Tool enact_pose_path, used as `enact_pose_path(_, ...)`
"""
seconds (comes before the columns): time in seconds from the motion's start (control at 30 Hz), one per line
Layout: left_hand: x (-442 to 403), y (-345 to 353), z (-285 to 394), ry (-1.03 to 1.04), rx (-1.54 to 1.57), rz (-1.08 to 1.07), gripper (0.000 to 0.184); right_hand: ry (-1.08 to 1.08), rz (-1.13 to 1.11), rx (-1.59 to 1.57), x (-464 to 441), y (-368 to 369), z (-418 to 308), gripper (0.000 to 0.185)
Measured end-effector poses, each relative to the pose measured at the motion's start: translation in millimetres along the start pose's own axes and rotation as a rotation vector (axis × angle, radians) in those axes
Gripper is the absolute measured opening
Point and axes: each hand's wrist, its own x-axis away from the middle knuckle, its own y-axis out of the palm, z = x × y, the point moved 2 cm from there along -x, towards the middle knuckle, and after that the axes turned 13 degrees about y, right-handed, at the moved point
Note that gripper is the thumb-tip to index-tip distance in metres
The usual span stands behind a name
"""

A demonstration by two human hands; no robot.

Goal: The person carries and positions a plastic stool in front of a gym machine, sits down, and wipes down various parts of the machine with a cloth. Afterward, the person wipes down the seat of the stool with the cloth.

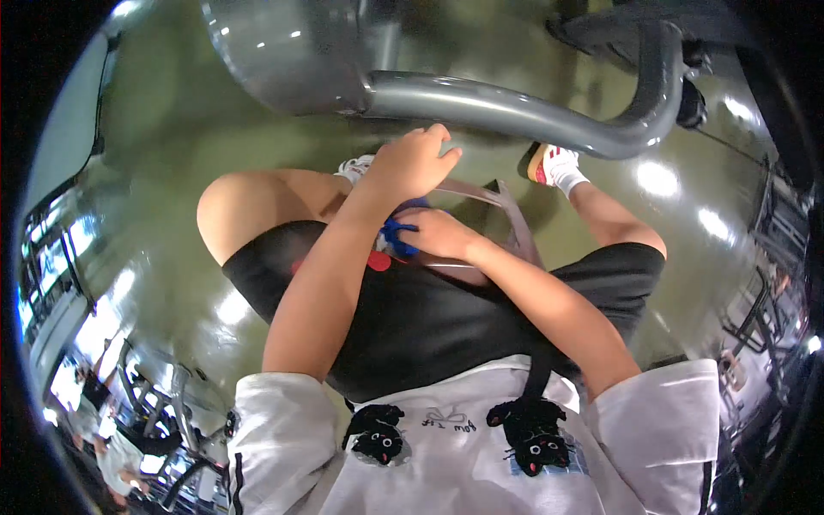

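My left hand [419, 161] reaches over my lap, just below a thick grey metal tube [506, 107]. Its thumb stands apart from the fingers, and no object shows in it. Lower down, my right hand [438, 236] has its fingers closed on a crumpled blue thing [400, 235], whose kind I cannot make out. A bit of white shows beside the blue. A round red piece [378, 261] lies against my black shorts [429, 330]. Purple material [414, 204] is partly hidden between my two arms.
My knees are bent outward, with white shoes [556, 163] on the greenish floor [163, 249]. A pale angular frame [515, 219] is between my legs. Grey machine housing [287, 51] stands ahead. Gym equipment lines both sides, and a person in white [120, 459] is at lower left.
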Motion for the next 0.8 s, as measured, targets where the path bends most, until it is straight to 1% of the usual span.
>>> enact_pose_path(0.03,-2.1,5.2,3.5,0.076,-0.04,0.011,0.038,-0.07,0.192,-0.182,25.5,-13.3,-0.6,0.036)
enact_pose_path(0.07,-5.1,9.7,8.9,0.155,-0.079,0.023,0.037,-0.001,0.144,-0.193,48.1,-26.1,10.0,0.036)
enact_pose_path(0.1,-6.6,10.1,16.7,0.175,-0.085,0.01,0.037,0.06,0.096,-0.199,70.9,-40.2,20.7,0.035)
enact_pose_path(0.13,-8.1,11.2,27.2,0.156,-0.099,-0.064,0.037,0.293,0.1,-0.235,96.8,-53.7,28.7,0.037)
enact_pose_path(0.17,-10.7,13.8,35.2,0.136,-0.116,-0.132,0.036,0.433,0.123,-0.145,115.1,-62.9,46.2,0.035)
enact_pose_path(0.2,-14.3,18.3,38.5,0.149,-0.119,-0.14,0.036,0.556,0.082,-0.123,131.5,-74.2,58.1,0.032)
enact_pose_path(0.23,-15.8,23.6,39.8,0.173,-0.124,-0.146,0.037,0.446,0.08,-0.202,144.4,-80.9,68.0,0.029)
enact_pose_path(0.27,-17.0,28.4,39.9,0.193,-0.129,-0.148,0.038,0.45,0.085,-0.206,150.6,-82.0,76.1,0.029)
enact_pose_path(0.33,-16.8,32.8,38.7,0.188,-0.123,-0.185,0.038,0.16,0.241,-0.068,156.3,-84.5,75.9,0.03)
enact_pose_path(0.37,-17.6,34.8,37.8,0.182,-0.112,-0.222,0.039,0.151,0.273,-0.022,158.8,-87.0,77.9,0.034)
enact_pose_path(0.4,-17.1,35.8,40.9,0.187,-0.114,-0.229,0.039,0.155,0.279,-0.028,164.4,-92.8,74.3,0.034)
enact_pose_path(0.47,-8.7,40.6,45.5,0.091,-0.174,-0.395,0.039,0.377,0.231,0.031,175.5,-105.4,68.8,0.036)
enact_pose_path(0.5,-0.6,48.5,42.2,0.091,-0.174,-0.401,0.039,0.475,0.211,0.072,183.5,-112.5,61.6,0.037)
enact_pose_path(0.53,10.6,63.7,35.1,0.112,-0.164,-0.518,0.039,0.477,0.208,0.069,184.6,-110.1,64.9,0.037)
enact_pose_path(0.57,17.7,77.8,27.5,0.129,-0.154,-0.631,0.039,0.468,0.161,0.03,183.1,-104.9,71.7,0.039)
enact_pose_path(0.6,22.6,88.9,26.9,0.104,-0.137,-0.867,0.044,0.461,0.11,-0.009,182.1,-97.3,79.8,0.041)
enact_pose_path(0.63,28.6,98.6,26.0,0.021,-0.158,-0.83,0.048,0.387,0.005,0.054,172.6,-90.1,97.1,0.051)
enact_pose_path(0.67,34.9,106.6,24.7,-0.06,-0.181,-0.792,0.051,0.382,0.002,0.054,162.2,-86.4,114.3,0.051)
enact_pose_path(0.73,34.7,103.1,35.1,-0.063,-0.199,-0.807,0.054,0.356,-0.173,-0.094,138.8,-90.8,115.0,0.059)
enact_pose_path(0.77,34.1,101.6,39.1,-0.063,-0.214,-0.821,0.057,0.426,-0.328,-0.16,131.3,-100.9,112.3,0.067)
enact_pose_path(0.8,35.9,104.1,39.2,-0.068,-0.22,-0.819,0.057,0.456,-0.318,-0.058,113.1,-86.5,143.8,0.07)
